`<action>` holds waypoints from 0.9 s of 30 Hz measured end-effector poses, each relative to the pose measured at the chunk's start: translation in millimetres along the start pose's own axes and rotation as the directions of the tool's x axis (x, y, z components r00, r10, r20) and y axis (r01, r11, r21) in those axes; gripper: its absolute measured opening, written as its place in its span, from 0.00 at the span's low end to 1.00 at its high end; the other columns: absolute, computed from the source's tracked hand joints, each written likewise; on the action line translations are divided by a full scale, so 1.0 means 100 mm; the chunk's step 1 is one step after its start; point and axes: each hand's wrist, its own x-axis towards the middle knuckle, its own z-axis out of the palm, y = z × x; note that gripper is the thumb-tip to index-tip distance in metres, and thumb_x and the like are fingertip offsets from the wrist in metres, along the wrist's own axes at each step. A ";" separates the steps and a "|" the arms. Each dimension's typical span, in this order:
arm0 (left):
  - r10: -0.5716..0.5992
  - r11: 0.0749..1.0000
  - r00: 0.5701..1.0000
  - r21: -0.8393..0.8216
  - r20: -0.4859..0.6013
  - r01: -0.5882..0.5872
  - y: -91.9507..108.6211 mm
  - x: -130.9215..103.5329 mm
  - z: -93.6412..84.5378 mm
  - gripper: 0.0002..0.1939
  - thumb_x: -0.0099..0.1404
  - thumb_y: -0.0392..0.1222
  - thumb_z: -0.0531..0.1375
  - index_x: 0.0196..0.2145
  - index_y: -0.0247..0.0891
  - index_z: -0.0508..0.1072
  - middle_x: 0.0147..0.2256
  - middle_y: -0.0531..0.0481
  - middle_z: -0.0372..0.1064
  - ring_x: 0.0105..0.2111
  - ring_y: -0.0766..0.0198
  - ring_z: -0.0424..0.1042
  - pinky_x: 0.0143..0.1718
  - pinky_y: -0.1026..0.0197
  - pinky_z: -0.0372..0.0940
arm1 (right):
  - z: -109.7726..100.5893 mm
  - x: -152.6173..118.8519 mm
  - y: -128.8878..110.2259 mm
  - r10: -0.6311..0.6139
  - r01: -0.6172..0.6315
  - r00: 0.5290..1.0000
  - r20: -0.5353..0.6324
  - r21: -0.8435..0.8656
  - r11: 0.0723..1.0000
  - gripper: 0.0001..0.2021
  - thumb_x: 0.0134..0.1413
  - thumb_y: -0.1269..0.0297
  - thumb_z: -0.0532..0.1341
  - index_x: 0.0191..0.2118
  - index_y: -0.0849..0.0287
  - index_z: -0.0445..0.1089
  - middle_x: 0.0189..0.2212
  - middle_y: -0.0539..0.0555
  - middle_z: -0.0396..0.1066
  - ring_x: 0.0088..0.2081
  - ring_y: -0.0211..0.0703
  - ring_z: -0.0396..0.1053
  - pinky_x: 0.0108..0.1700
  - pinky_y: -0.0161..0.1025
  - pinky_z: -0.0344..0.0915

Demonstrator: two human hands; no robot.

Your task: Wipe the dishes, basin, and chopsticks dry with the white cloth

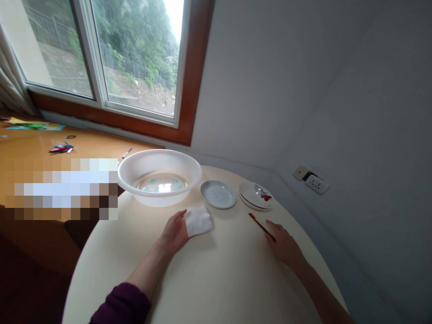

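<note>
My left hand (pixel 176 230) holds a folded white cloth (pixel 198 221) by its left edge, over the middle of the cream round table (pixel 216 279). At the right, my right hand (pixel 282 240) has a thin brown stick-like item (pixel 262 227) with a red end between its fingers, pointing up and left. Behind the cloth stands a large white translucent basin (pixel 160 198), with bluish marks at its bottom. A light blue-grey plate (pixel 218 194) lies beside the basin. Right of that plate are stacked white plates (pixel 251 195); the top one has a red and dark pattern.
A wooden desk (pixel 91 144) adjoins at the left, with pens (pixel 62 147), a single pen (pixel 127 153) and colourful papers (pixel 33 126). The window (pixel 135 58) is behind. A socket (pixel 317 184) is on the right wall. Part of the left side is pixelated.
</note>
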 end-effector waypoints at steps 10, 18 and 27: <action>-0.077 0.992 0.993 -0.090 0.091 0.086 -0.04 -0.03 -0.01 0.08 0.61 0.40 0.55 0.38 0.37 0.69 0.34 0.44 0.71 0.36 0.56 0.73 0.42 0.51 0.64 | -0.09 -0.20 -1.64 -0.616 0.676 0.716 -0.328 0.105 0.729 0.31 0.46 0.76 0.51 0.60 0.68 0.51 0.59 0.63 0.54 0.61 0.50 0.47 0.60 0.52 0.48; -0.166 0.986 0.979 0.028 0.117 0.164 -0.07 0.02 -0.09 0.13 0.62 0.46 0.54 0.43 0.40 0.65 0.30 0.47 0.72 0.30 0.60 0.73 0.38 0.57 0.62 | 0.09 -0.08 -1.81 -0.613 0.728 0.685 -0.394 0.329 0.601 0.24 0.47 0.79 0.48 0.50 0.63 0.67 0.47 0.59 0.70 0.51 0.47 0.65 0.54 0.50 0.59; -0.204 0.957 0.976 0.225 0.074 0.182 -0.05 0.00 -0.04 0.28 0.61 0.51 0.53 0.55 0.41 0.48 0.38 0.35 0.72 0.37 0.51 0.74 0.45 0.53 0.58 | -0.13 0.25 -1.50 0.144 0.096 0.982 -0.125 0.977 0.192 0.10 0.41 0.63 0.57 0.25 0.64 0.74 0.21 0.55 0.73 0.23 0.45 0.70 0.25 0.38 0.68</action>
